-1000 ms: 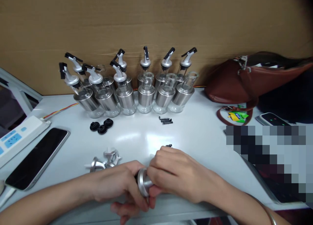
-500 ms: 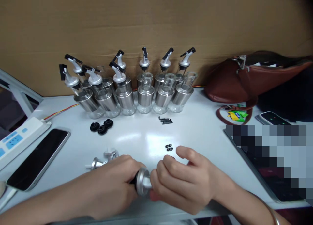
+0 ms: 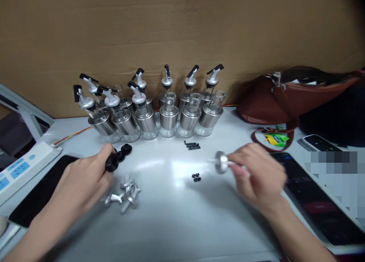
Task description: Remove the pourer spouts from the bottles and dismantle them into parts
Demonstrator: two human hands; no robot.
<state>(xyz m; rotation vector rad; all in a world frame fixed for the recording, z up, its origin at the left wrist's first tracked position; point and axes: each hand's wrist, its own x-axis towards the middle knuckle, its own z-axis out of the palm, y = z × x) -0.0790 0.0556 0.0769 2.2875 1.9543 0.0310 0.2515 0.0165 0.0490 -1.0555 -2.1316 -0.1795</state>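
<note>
My left hand (image 3: 88, 178), at the left, has its thumb and fingers closed on a black rubber stopper (image 3: 112, 163). Two more black stoppers (image 3: 126, 148) lie right beside it; anything behind the hand is hidden. On the right, my right hand (image 3: 256, 174) pinches a silver pourer spout (image 3: 221, 162) by its narrow end, above the table. The spout's round flange and thin tube point left, blurred by motion. Loose silver spouts (image 3: 128, 197) lie in a heap between the hands. Small black rings (image 3: 196, 177) and thin black levers (image 3: 192, 145) rest mid-table.
Glass-and-steel bottles (image 3: 169, 117) stand in rows at the back, several with pourers fitted. A brown handbag (image 3: 262, 102) is at the back right, with a phone-like dark device (image 3: 310, 201) in front. A phone (image 3: 42, 189) and a power strip (image 3: 27, 167) occupy the left.
My hands have moved apart. The left went left to the black stoppers; the right moved right and up with the silver spout, which shows no black stopper on it now.
</note>
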